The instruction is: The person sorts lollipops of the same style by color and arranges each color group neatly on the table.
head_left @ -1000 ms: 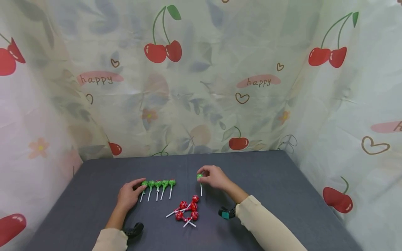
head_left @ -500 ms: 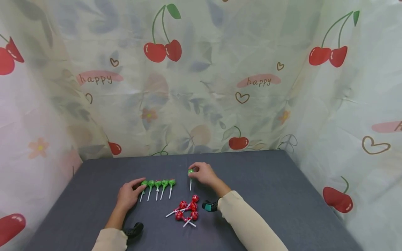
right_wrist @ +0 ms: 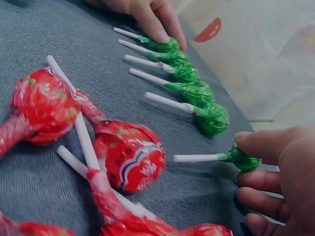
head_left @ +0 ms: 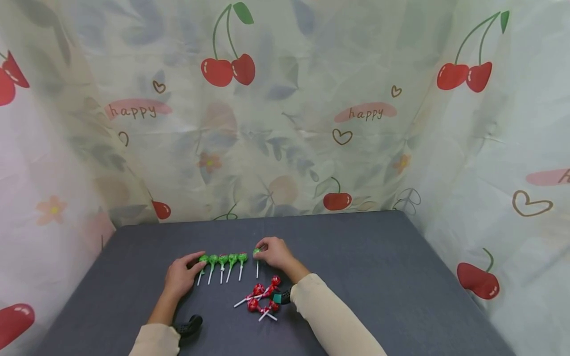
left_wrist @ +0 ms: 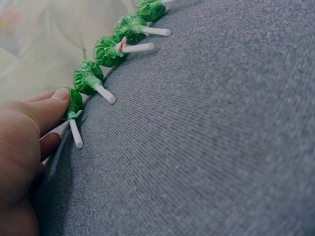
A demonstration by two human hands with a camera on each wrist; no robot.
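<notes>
In the head view, several green-wrapped lollipops (head_left: 232,259) lie in a row on the dark cloth, sticks toward the front. My left hand (head_left: 179,277) is at the left end of this row; its thumb and forefinger pinch the wrapped head of the leftmost lollipop (left_wrist: 75,104). Just past the row's right end, my right hand (head_left: 275,253) pinches another green lollipop (right_wrist: 245,160) by its head, the stick pointing forward like the others. A narrow gap separates it from the rightmost lollipop of the row (right_wrist: 212,119).
Red-wrapped lollipops (head_left: 253,305) lie in a loose, crossed heap in front of the row, partly under my right wrist in the head view. Dark cloth covers the table (head_left: 378,272). A cherry-print curtain (head_left: 285,123) surrounds its back and sides.
My right hand has carried its green lollipop leftward, then down to the level of the row beside its right end. My left hand has kept its place on the leftmost lollipop.
</notes>
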